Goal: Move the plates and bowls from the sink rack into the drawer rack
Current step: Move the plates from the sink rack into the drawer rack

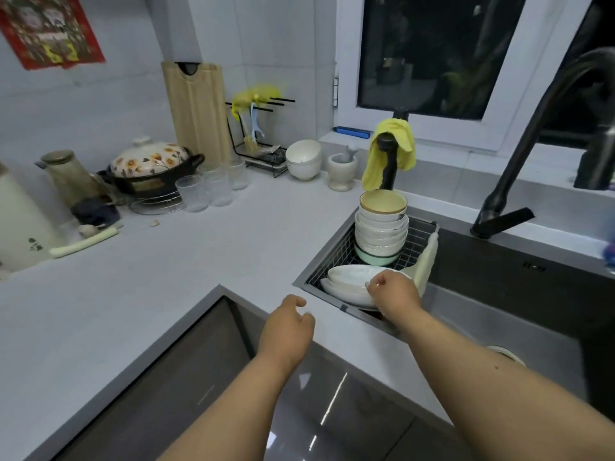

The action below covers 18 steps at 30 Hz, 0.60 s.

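Note:
A wire sink rack (pixel 421 239) hangs in the left end of the dark sink. At its back stands a tall stack of white bowls (pixel 381 227) on a pale green bowl. At its front lies a low stack of white plates (pixel 346 282). My right hand (pixel 392 292) rests on the near right rim of the top plate, fingers curled over it. My left hand (pixel 288 327) hovers over the counter's front edge, left of the rack, fingers loosely curled and holding nothing. The drawer rack is not in view.
Dark cabinet fronts (pixel 199 377) sit below the grey counter (pixel 166 267). A black tap (pixel 532 144) arches over the sink, and a smaller tap carries a yellow cloth (pixel 396 151). Glasses, a flowered pot, a cutting board, white bowls and a mortar line the back wall.

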Available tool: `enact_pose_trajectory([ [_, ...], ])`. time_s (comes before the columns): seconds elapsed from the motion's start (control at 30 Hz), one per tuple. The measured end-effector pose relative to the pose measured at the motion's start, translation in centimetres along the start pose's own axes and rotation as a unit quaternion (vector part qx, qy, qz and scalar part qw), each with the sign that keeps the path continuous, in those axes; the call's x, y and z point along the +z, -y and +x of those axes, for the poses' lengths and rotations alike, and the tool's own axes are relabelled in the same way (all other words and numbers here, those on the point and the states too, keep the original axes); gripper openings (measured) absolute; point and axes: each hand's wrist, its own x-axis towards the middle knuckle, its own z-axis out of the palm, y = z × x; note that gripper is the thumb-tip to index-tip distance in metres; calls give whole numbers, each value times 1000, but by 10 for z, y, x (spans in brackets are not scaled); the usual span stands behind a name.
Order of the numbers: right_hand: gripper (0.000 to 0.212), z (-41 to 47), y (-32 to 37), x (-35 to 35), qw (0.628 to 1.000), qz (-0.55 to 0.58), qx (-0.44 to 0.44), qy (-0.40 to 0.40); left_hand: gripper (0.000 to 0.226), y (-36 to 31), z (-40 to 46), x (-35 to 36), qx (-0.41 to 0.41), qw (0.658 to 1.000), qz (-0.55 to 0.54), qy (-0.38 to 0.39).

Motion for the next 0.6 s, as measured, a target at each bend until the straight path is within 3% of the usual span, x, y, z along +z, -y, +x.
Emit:
enact_pose_trajectory([
  [0.17, 32, 24, 2, 15, 986, -162, 9, 39, 22, 5, 34, 0, -11, 1000, -11, 24],
  [0.3, 30, 47, 6, 20, 971, -208, 50, 110, 21, 8, 53, 1, -17, 999, -10, 38],
  [0.5, 26, 58, 5, 22, 962, -244, -22, 119, 23, 4, 71, 8, -9, 999, 7, 51],
  [0.6, 22, 57, 2, 25, 958, -260, -95, 79, 25, 2, 75, 11, -12, 998, 7, 58],
])
